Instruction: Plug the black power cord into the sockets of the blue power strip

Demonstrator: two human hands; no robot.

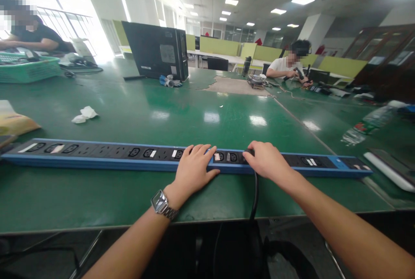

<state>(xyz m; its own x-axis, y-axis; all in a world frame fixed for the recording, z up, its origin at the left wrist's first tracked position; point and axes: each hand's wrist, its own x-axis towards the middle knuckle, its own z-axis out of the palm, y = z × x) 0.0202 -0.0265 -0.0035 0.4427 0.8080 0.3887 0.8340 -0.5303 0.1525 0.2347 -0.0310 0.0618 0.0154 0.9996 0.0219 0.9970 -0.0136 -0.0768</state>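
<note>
Head camera view: nearest, a black cable (256, 194) rises over the near edge of a green table (123, 203) to the right hand (267, 158), whose thumb and fingers are closed in a narrow pinch around its end. The left hand (194, 166), with a metal-banded watch (160, 202) at the wrist, lies wide and flat, fingers spread over the top of a long blue and black power strip (97, 162) and thumb by its near side; it presses or steadies the strip rather than gripping it. The strip lies lengthwise across the table, in front of the person, its row of sockets facing up, some with white labels. As for progress, the cable's end is already at the strip's top, just right of the middle, but the right hand hides the join, so whether it is fully seated cannot be told. The other sockets in sight carry no plug. Beyond the strip are crumpled white tissue (86, 113) to the left and a clear plastic bottle (369, 124) lying at the right. Farther back, a green basket (32, 71) sits at the left, and gloves (170, 81) lie by a black computer tower (155, 49). One co-worker (43, 34) sits far left, another (280, 65) far right, holding a dark object.
</note>
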